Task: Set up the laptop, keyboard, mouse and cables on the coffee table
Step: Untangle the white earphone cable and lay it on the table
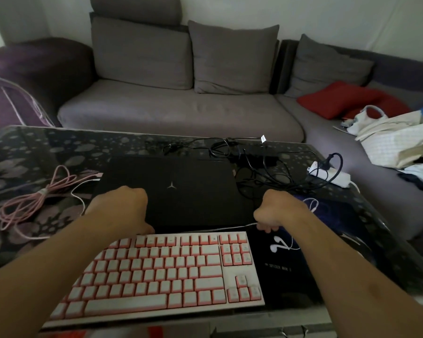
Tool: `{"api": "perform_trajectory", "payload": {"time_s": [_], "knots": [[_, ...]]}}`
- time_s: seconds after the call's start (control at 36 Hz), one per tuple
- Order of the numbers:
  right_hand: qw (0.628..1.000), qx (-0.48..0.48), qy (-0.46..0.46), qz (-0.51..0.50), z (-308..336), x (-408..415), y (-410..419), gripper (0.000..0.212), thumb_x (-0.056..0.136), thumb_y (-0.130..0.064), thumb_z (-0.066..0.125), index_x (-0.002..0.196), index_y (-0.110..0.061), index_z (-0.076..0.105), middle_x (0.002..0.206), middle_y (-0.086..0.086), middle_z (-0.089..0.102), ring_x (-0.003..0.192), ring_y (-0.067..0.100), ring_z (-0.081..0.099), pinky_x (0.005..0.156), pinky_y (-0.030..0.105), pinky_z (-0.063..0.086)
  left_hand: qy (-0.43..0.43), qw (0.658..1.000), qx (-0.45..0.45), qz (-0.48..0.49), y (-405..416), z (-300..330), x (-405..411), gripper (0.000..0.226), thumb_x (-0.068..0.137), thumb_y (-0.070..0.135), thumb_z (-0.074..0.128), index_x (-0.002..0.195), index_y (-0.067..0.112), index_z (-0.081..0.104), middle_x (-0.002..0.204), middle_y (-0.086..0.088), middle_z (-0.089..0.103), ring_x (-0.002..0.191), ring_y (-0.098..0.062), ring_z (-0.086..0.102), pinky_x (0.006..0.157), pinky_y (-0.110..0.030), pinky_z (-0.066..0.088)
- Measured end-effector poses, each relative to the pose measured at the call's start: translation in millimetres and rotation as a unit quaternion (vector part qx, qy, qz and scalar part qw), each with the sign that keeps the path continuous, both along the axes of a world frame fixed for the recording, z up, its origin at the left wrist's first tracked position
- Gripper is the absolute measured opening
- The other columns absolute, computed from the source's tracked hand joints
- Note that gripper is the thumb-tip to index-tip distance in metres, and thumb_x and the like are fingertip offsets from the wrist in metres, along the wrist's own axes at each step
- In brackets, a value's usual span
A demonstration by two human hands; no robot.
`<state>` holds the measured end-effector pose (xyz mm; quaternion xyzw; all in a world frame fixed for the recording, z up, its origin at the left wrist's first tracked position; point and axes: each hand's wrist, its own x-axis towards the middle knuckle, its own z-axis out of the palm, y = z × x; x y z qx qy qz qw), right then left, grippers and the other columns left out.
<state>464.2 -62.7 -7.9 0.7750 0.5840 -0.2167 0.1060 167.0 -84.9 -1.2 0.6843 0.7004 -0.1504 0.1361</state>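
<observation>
On the coffee table (pixel 47 145), closed laptop (pixel 171 189) at centre, both my hands at its near edge.

I see my left hand (pixel 122 211) curled over the laptop's near-left corner, fingers gripping the edge; my right hand (pixel 276 213) is clenched at the near-right corner, pinching a thin white cable (pixel 230 228) that runs along the laptop's front. White-and-pink keyboard (pixel 164 272) lies just in front of the laptop. Right of the keyboard, white earbuds (pixel 279 245) rest on a dark mouse pad (pixel 291 276). Left of the laptop, a coiled pink cable (pixel 34 198). Behind and right of the laptop, tangled black cables (pixel 266 172) and a white power strip (pixel 330 174). I can't pick out a mouse.
</observation>
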Motion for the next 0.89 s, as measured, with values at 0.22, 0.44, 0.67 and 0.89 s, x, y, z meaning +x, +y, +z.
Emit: {"api": "perform_trajectory", "payload": {"time_s": [0.22, 0.44, 0.67, 0.89], "knots": [[0.997, 0.072, 0.018, -0.021, -15, -1, 7, 0.030, 0.079, -0.028, 0.071, 0.054, -0.012, 0.075, 0.050, -0.003, 0.069, 0.074, 0.025, 0.070, 0.087, 0.045, 0.062, 0.037, 0.997, 0.019, -0.063, 2, -1, 3, 0.036, 0.087, 0.058, 0.071, 0.097, 0.031, 0.049, 0.095, 0.005, 0.058, 0.085, -0.012, 0.060, 0.084, -0.034, 0.057], [0.995, 0.050, -0.056, 0.065, 6, -13, 4, 0.013, 0.078, -0.016, 0.073, 0.080, -0.013, 0.060, 0.085, 0.006, 0.061, 0.087, 0.027, 0.066, 0.075, 0.036, 0.053, -0.083, 0.995, 0.004, -0.053, 7, -12, -27, 0.018, 0.090, 0.038, 0.075, 0.094, 0.037, 0.057, 0.101, 0.010, 0.060, 0.091, -0.009, 0.061, 0.087, -0.031, 0.058], [0.972, 0.174, 0.064, 0.145, 4, -31, 2, 0.037, 0.096, -0.014, 0.070, 0.131, -0.023, 0.066, 0.130, 0.000, 0.064, 0.116, 0.017, 0.062, 0.098, 0.032, 0.054, -0.149, 0.986, -0.001, -0.071, 9, -11, -50, 0.015, 0.095, 0.029, 0.073, 0.098, 0.039, 0.061, 0.101, 0.013, 0.065, 0.092, -0.003, 0.063, 0.079, -0.019, 0.051], [0.939, 0.184, 0.135, 0.258, -8, -90, -10, 0.036, 0.095, -0.040, 0.075, 0.129, -0.033, 0.065, 0.121, -0.014, 0.055, 0.110, 0.004, 0.058, 0.097, 0.030, 0.055, -0.211, 0.976, 0.031, -0.052, 13, -8, -87, 0.010, 0.099, 0.032, 0.067, 0.095, 0.040, 0.069, 0.099, 0.016, 0.071, 0.093, 0.000, 0.066, 0.089, -0.025, 0.054]]}}
